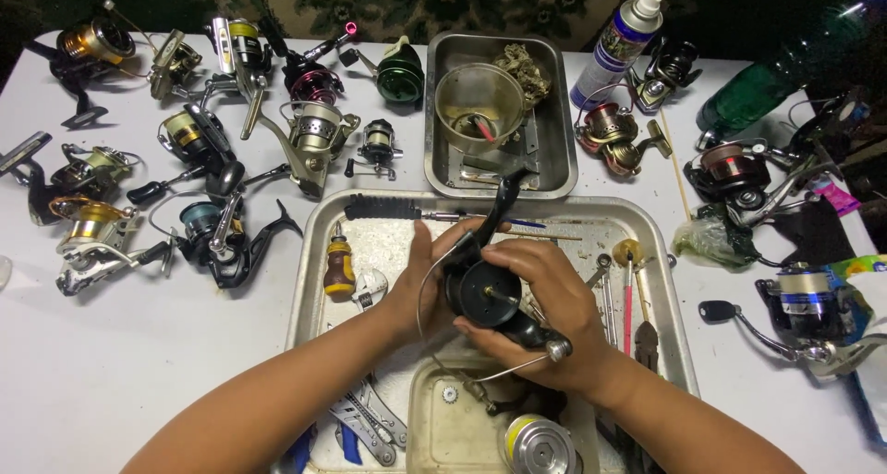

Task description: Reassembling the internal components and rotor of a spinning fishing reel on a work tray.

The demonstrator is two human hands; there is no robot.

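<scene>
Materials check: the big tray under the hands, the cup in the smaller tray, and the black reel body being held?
Big tray: looks like stainless steel, dull grey sheen, rolled rim. Cup: clear plastic, probably; the tray shows through it. Black reel body: glossy black, painted metal or plastic, can't tell which. Both hands, left and right, grip it.

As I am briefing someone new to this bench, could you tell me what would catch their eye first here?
First, both hands at the centre: the left hand and right hand grip a black fishing reel body over a large metal tray of tools. Next, the many spinning reels spread over the white table on either side. Behind, a smaller steel tray holds a clear plastic cup.
</scene>
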